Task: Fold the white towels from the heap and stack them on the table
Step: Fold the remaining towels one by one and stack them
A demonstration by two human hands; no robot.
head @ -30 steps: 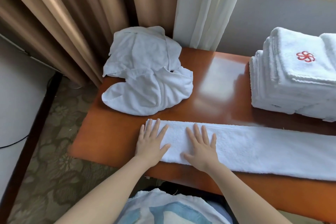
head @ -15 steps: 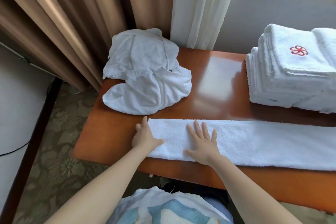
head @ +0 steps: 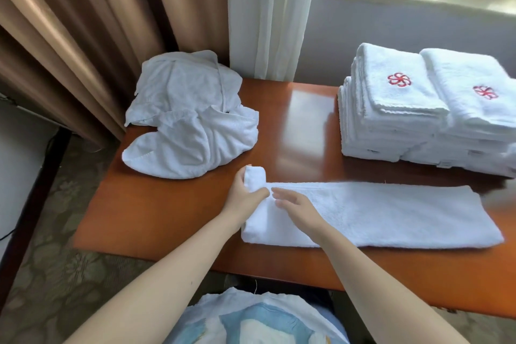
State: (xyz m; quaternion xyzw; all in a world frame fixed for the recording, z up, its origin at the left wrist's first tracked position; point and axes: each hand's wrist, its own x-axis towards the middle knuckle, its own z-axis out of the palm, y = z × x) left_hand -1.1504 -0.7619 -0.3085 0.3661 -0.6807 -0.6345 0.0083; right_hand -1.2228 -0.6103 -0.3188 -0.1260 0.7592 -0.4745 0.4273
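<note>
My left hand (head: pixel 245 200) pinches the towel (head: pixel 391 215) at its left end; right hand (head: pixel 297 208) flat on it | risk: loose layers slip, fold skews

On the wooden table (head: pixel 167 218), the left hand (head: pixel 243 198) grips the raised left end of a long white towel (head: pixel 391 215). The right hand (head: pixel 296 207) rests on it just beside. A crumpled towel heap (head: pixel 190 120) lies far left, and a folded stack (head: pixel 413 109) with red emblems sits right.
</note>
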